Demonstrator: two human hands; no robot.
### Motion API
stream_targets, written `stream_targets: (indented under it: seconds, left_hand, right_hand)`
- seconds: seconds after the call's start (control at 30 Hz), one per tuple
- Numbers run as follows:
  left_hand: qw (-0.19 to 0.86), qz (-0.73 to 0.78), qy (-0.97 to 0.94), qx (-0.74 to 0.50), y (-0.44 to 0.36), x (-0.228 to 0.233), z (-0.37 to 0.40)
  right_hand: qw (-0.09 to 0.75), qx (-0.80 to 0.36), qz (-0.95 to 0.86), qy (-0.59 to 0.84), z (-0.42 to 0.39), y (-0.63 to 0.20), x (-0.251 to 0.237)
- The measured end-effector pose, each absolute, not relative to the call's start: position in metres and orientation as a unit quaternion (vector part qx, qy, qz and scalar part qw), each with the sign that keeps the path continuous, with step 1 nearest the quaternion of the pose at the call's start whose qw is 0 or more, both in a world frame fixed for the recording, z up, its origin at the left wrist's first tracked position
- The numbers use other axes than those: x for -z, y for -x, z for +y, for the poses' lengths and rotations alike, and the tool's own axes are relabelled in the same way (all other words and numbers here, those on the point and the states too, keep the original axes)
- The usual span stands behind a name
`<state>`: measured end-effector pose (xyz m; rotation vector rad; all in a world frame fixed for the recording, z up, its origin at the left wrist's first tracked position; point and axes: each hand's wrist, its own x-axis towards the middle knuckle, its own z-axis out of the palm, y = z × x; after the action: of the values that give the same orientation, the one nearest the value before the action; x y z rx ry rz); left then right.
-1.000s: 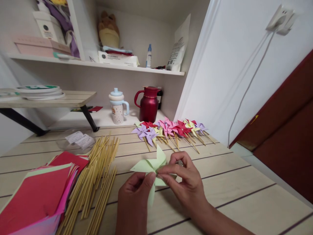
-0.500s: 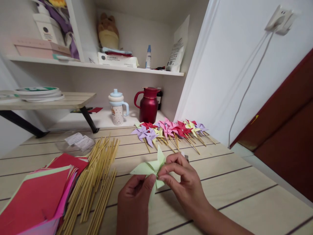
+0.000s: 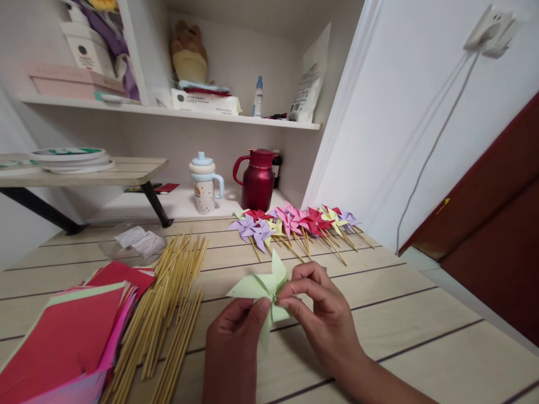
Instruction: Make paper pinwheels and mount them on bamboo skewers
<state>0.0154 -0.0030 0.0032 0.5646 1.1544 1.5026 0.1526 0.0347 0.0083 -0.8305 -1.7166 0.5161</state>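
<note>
Two hands meet at the hub of a pale green paper pinwheel (image 3: 261, 287), held just above the wooden table (image 3: 400, 325). Fingertips of the right hand (image 3: 322, 314) pinch the centre from three o'clock, thumb and forefinger closed on the hub. From seven o'clock the left hand (image 3: 236, 336) grips the same centre, its thumb pressed against the paper and its other fingers curled behind. One blade points up toward twelve o'clock, another toward nine, and a third hangs down between the hands.

At nine o'clock from the hands lies a loose bundle of bamboo sticks (image 3: 168, 314), and beyond it, at the lower left, a stack of coloured paper sheets (image 3: 67, 336), mostly red and pink. At twelve o'clock, farther back on the table, a row of finished pinwheels (image 3: 295, 221) in purple, pink, red and yellow lies on its sticks. Behind them stand a dark red jug (image 3: 256, 179) and a spotted cup with a blue lid (image 3: 205, 182).
</note>
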Motion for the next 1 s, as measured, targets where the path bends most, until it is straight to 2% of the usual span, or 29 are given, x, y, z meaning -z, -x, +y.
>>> stream_targets:
  seconds: [0.5,0.67,0.77,0.9,1.0]
  left_hand:
    - [0.543,0.496,-0.279,-0.618,-0.014,-0.002,-0.001]
    - [0.542,0.519,-0.295,-0.592,-0.012,-0.003,0.000]
    - [0.523,0.523,-0.304,-0.600,-0.012,-0.003,0.002]
    - [0.477,0.539,-0.333,-0.608,-0.013,-0.003,0.005]
    - [0.459,0.541,-0.350,-0.612,-0.012,-0.005,0.006]
  right_hand:
    - [0.566,-0.160,-0.732,0.344,0.032,-0.152,-0.009]
    - [0.579,-0.179,-0.697,0.383,0.034,-0.150,-0.010]
    - [0.584,-0.294,-0.633,0.416,0.038,-0.146,-0.011]
    - [0.522,-0.576,-0.509,0.371,0.041,-0.140,-0.015]
    - [0.484,-0.660,-0.464,0.339,0.039,-0.137,-0.017]
